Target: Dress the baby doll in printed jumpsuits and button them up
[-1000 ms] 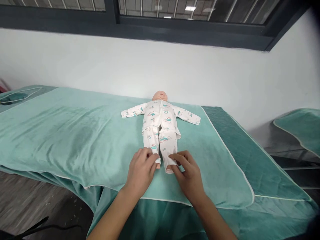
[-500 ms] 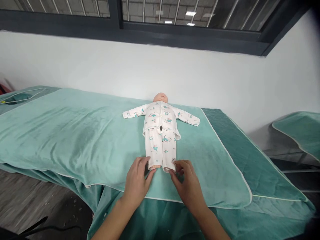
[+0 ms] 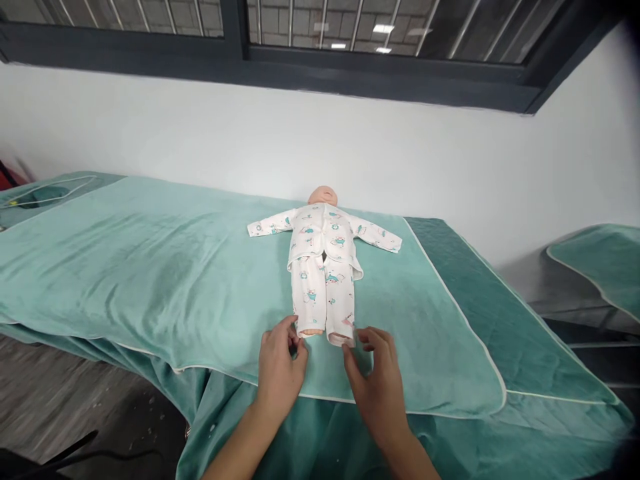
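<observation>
A doll (image 3: 323,195) lies on its back, arms spread, in a white printed jacket (image 3: 320,230) and matching trousers (image 3: 340,300). Its legs point towards me, and a little skin-coloured foot shows in the left cuff. At that cuff's outer corner, my left hand (image 3: 281,367) is closed, its thumb and fingers pinching the edge. My right hand (image 3: 377,380) is open beside the other cuff, thumb and fingers apart; the thumb tip is close to the hem. Whether that thumb touches the cloth is unclear.
A light green blanket (image 3: 200,267) covers the bed over a darker quilted cover (image 3: 500,320). Behind stands a white wall (image 3: 280,140) below a dark window frame (image 3: 390,77). Another green-covered surface (image 3: 600,260) is at right. A black cable (image 3: 110,456) runs low at left.
My right fingers have come away from the right cuff and moved slightly right. My left hand's fingers have drawn closer together at the left cuff. The right cuff's opening now shows more.
</observation>
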Demonstrator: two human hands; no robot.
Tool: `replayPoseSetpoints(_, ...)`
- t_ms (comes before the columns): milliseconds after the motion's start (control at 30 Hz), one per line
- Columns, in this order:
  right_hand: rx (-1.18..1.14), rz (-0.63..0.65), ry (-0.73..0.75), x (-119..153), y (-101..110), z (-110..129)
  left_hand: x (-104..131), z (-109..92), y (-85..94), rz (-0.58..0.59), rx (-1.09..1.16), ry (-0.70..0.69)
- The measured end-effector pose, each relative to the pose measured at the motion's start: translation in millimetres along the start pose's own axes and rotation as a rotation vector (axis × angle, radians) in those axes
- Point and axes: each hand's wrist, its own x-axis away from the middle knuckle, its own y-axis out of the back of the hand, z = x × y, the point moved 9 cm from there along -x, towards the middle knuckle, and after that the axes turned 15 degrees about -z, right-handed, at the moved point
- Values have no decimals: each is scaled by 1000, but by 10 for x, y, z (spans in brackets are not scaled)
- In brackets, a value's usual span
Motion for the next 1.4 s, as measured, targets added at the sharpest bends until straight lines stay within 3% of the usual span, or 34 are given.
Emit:
replayPoseSetpoints(133, 72, 29, 183, -61, -84, 256, 12, 29, 38, 6, 45, 68)
replayPoseSetpoints(333, 123, 127, 253, -179, -375, 411, -23, 15, 2, 96, 32, 87)
replayPoseSetpoints(433, 92, 163, 260, -192, -427, 432, -39, 26, 68, 33, 65, 50)
replayPoseSetpoints(600, 19, 165, 266, -212, -370, 449, -20, 72, 167, -100, 61, -45)
replayPoseSetpoints(833, -36, 172, 266, -185, -267, 498, 20, 87, 189, -87, 18, -63)
replayPoseSetpoints(967, -103, 210, 154, -253, -211, 245, -59, 158, 208, -13, 48, -78)
replayPoseSetpoints(1067, -126, 134, -8, -495, -184, -167, -325, 305, 191, -18, 33, -90)
replayPoseSetpoints(1167, -164, 80, -109, -789, -301, -509, -797, 493, 108, -89, -57, -100)
replayPoseSetpoints(1267, -209, 91, -158, -999, -508, -669, -1344, 699, -86, -102, -202, -88)
replayPoseSetpoints(1400, -236, 233, -192, -1114, -761, -792, -1974, 1011, -300, -109, -404, -3)
